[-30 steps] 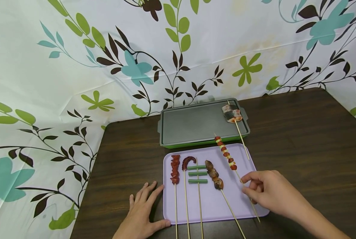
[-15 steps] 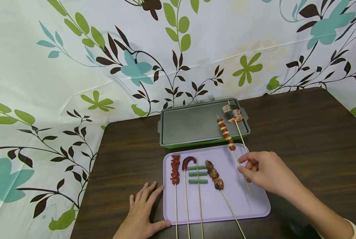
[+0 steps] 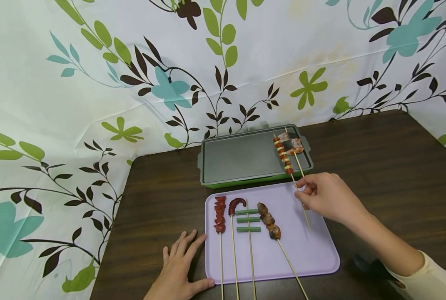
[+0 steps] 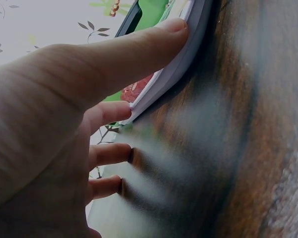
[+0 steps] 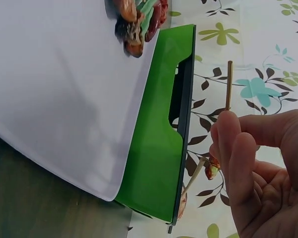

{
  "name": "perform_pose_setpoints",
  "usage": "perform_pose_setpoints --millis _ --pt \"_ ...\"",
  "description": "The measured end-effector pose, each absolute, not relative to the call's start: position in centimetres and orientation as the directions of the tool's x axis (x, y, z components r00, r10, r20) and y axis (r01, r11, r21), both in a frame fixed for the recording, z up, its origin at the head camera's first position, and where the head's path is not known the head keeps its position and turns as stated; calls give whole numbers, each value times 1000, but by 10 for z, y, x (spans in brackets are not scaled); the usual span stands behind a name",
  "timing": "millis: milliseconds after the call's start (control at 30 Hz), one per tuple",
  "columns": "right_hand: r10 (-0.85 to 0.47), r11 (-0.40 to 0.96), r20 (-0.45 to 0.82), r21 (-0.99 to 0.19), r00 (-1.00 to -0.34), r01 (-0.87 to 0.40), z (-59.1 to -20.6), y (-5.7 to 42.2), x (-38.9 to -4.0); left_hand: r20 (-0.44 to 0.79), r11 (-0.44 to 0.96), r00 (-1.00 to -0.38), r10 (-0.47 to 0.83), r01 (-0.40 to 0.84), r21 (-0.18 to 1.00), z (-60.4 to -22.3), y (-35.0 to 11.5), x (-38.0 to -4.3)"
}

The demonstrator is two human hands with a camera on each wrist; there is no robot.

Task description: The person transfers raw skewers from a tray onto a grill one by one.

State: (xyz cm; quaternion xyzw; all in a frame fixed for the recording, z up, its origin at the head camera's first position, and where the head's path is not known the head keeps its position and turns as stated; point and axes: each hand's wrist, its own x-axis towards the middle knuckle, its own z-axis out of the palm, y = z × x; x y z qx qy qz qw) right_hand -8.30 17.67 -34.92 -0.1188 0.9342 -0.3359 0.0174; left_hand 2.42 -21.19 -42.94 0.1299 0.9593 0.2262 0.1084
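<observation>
My right hand [image 3: 322,193] pinches the stick of a skewer threaded with red and pale pieces [image 3: 283,155], whose food end is over the right part of the grey-topped grill [image 3: 241,156]. Beside it a fish skewer [image 3: 292,143] lies on the grill, its stick pointing toward me. My left hand [image 3: 180,268] lies with fingers spread on the table, thumb and index finger touching the left edge of the lilac tray [image 3: 320,254]. On that tray lie a red meat skewer [image 3: 220,214], a tentacle skewer [image 3: 237,204], a green-stick skewer [image 3: 248,220] and a browned skewer [image 3: 269,221].
The grill has a green base [image 5: 156,148] and stands behind the tray, close to a leaf-patterned cloth [image 3: 223,62]. A dark wood table [image 3: 376,166] extends to both sides. Several sticks overhang the tray's front edge.
My right hand has moved forward, carrying the red-and-pale skewer from over the tray to over the grill, beside the fish skewer. My left hand has stayed in place.
</observation>
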Motion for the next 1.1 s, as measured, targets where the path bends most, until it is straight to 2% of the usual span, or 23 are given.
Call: perform_pose_setpoints --millis 500,1100 --pt "-237 757 22 -622 -971 -199 -356 173 -114 -176 857 -940 293 176 484 -429 -212 23" --pt "-240 800 40 -557 -970 -221 -354 167 -127 -144 856 -942 304 203 475 -432 -213 23"
